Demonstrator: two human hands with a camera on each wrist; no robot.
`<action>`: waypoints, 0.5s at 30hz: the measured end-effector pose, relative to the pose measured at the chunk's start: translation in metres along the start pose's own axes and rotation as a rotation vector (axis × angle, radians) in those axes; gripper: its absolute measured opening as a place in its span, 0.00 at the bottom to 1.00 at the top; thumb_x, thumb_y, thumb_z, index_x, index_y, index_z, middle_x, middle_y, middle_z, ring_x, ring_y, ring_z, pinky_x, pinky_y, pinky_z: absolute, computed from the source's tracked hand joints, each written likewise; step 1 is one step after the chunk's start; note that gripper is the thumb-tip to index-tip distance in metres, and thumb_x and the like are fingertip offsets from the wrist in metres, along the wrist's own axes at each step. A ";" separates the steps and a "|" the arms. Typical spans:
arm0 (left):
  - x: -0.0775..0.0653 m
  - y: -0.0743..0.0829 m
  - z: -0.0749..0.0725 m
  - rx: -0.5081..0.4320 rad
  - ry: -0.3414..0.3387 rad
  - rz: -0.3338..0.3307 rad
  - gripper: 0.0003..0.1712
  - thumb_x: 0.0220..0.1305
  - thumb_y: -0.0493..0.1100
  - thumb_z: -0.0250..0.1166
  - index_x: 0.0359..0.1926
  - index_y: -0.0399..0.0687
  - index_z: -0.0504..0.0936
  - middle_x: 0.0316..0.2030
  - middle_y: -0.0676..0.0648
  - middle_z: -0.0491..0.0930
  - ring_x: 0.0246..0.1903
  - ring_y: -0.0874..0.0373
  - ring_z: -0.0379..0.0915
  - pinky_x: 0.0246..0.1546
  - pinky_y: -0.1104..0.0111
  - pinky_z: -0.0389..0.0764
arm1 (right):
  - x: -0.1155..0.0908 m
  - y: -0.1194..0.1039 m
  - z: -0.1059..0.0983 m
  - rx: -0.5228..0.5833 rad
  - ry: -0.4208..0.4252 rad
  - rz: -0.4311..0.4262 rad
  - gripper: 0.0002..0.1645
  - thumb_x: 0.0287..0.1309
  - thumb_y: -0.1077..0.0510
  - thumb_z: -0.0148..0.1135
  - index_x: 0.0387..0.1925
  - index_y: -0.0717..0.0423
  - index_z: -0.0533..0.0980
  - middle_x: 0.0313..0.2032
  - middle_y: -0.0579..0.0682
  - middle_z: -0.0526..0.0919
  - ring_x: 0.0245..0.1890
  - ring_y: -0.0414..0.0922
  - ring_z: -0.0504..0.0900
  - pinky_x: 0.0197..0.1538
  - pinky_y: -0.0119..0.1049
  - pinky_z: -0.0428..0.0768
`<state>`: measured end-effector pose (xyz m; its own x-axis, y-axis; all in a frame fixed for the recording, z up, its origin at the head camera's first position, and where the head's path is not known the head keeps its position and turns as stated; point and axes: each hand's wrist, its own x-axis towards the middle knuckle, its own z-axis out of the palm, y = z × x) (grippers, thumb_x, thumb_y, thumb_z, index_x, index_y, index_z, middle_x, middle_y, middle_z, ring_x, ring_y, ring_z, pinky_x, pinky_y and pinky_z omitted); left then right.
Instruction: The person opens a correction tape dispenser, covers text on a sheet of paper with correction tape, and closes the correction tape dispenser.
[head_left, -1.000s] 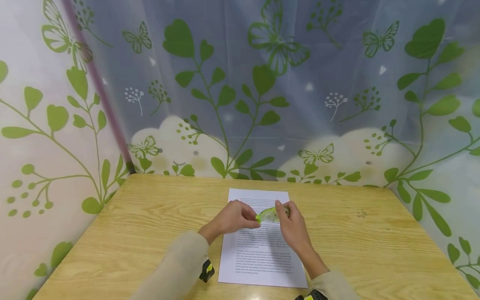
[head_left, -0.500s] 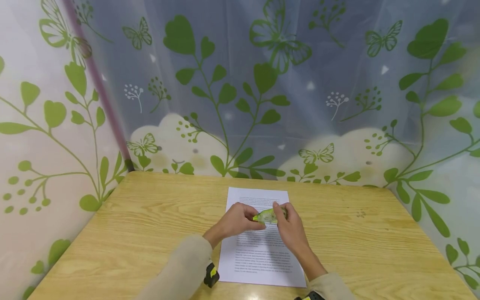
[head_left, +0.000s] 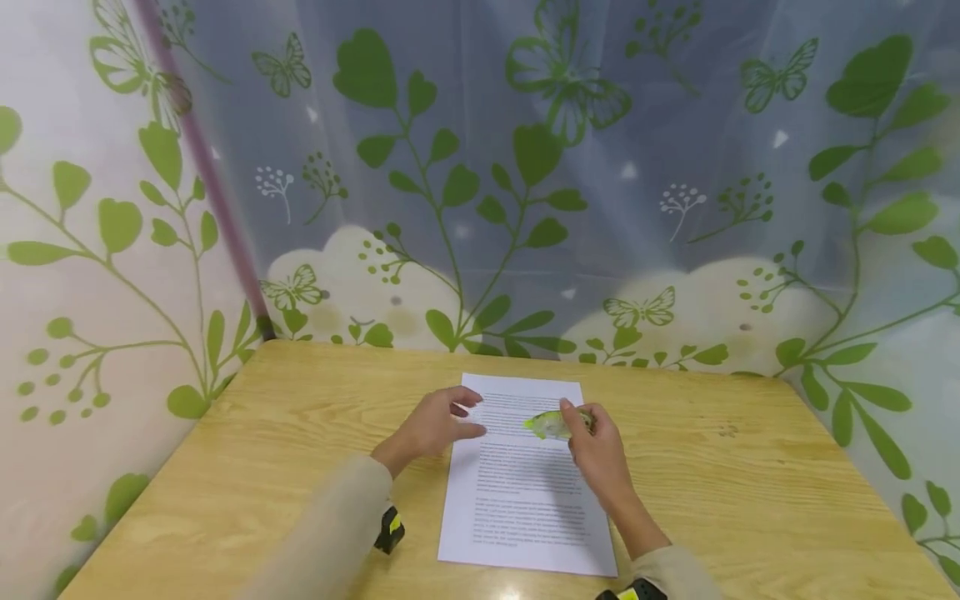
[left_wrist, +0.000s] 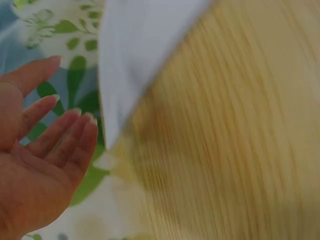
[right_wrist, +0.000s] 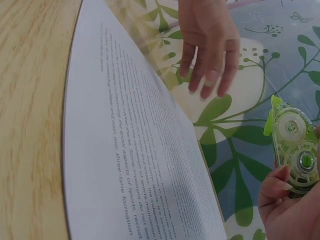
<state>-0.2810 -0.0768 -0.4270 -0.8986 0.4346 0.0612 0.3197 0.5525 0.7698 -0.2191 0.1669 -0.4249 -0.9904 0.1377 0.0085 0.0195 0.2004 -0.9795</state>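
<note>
Over the upper part of a printed sheet of paper, my right hand grips a green, see-through correction tape. Its two round reels and a bright green flap at the tip show in the right wrist view. My left hand is held apart from the tape at the sheet's left edge, thumb and fingers spread with nothing between them. In the left wrist view the left fingers are loosely extended beside the paper.
The sheet lies on a light wood-grain table. A curtain printed with green leaves and butterflies hangs behind the table and along both sides. Each wrist wears a black and yellow camera mount.
My left hand has come away from the tip of the correction tape and moved left, its fingers spreading. The right hand keeps its grip on the tape, shifted slightly right.
</note>
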 end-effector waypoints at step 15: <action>-0.003 -0.033 -0.011 0.598 -0.142 0.167 0.38 0.63 0.59 0.62 0.68 0.44 0.67 0.68 0.39 0.60 0.66 0.40 0.55 0.61 0.48 0.61 | 0.000 0.006 -0.010 0.062 0.016 0.053 0.34 0.61 0.32 0.53 0.46 0.59 0.67 0.20 0.45 0.65 0.18 0.39 0.61 0.22 0.28 0.61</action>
<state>-0.2923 -0.1036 -0.4455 -0.7864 0.6168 0.0333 0.6018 0.7529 0.2665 -0.2175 0.1776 -0.4286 -0.9860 0.1618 -0.0409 0.0626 0.1318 -0.9893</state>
